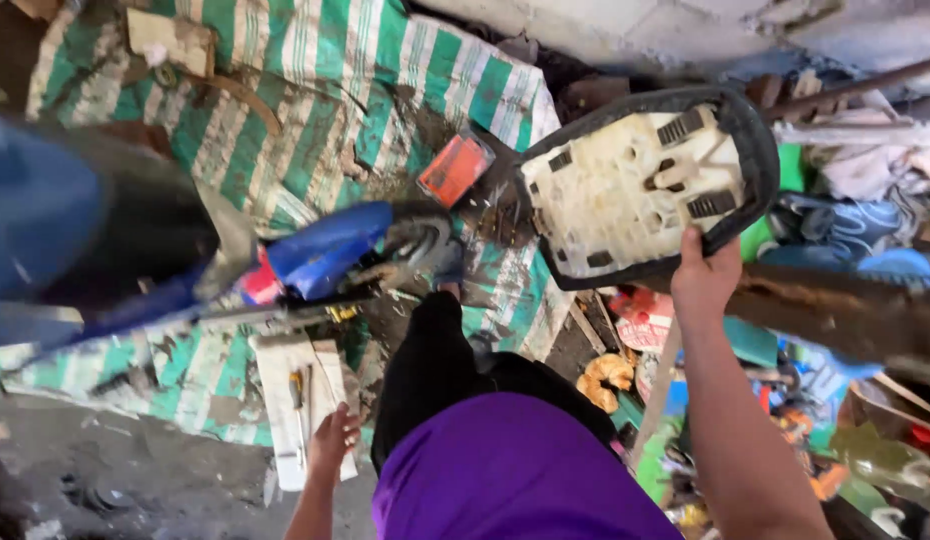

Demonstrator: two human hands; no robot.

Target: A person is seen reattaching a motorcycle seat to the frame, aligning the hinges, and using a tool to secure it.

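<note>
The right hand (705,278) grips the near rim of a motorcycle seat (635,185), fingers wrapped around the black edge. The seat is turned underside up, so its cream plastic base with dark slots and ribs faces the camera, and it is held in the air above the right edge of a green-and-white striped mat (315,90) spread on the floor.

The left hand (333,440) hangs low at the person's side with fingers loosely curled and holds nothing. It is just above the near end of a white board (285,400) that lies on the near edge of the mat, with a screwdriver (298,395) resting on it.

On the mat, left of the seat, stands a motorcycle with blue body panels (325,255), its front part blurred. A small orange box (455,168) lies on the mat between the motorcycle and the seat. The person's black trouser leg (430,370) and purple shirt (505,470) fill the lower middle.

Beyond the right edge of the mat the floor carries a pile of mixed clutter (785,380), with rags, wrappers and scraps; single pieces there are hard to tell apart.
</note>
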